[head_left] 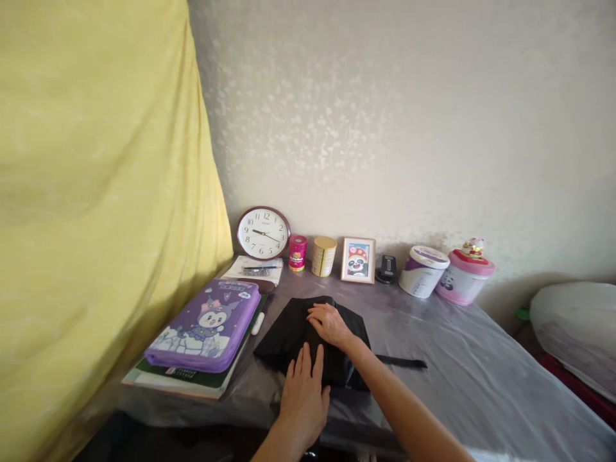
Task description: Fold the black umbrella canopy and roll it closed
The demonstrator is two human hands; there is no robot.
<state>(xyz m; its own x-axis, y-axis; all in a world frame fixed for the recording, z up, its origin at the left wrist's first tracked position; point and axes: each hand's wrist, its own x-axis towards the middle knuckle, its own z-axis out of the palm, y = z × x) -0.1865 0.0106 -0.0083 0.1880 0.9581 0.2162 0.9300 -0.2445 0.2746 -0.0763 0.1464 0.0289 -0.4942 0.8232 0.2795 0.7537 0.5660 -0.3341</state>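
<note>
A black umbrella (283,333), its fabric spread in flattened folds, lies on the table in front of me. A narrow black strap (402,362) sticks out from its right side. My left hand (304,391) rests on the near part of the fabric, fingers stretched out and slightly apart. Farther up, my right hand (331,324) lies across the middle of the umbrella with its fingers pointing left and a little bent against the cloth. The right thumb is hidden from view. Something small and shiny shows below my left wrist, too unclear to name.
Left of the umbrella, a purple zip case (206,327) lies on books (192,382), beside a white marker (258,323). Along the wall stand a clock (263,233), a pink can (297,253), a yellow can (324,256), a picture frame (358,260) and two tubs (423,273). A yellow curtain (106,192) hangs left.
</note>
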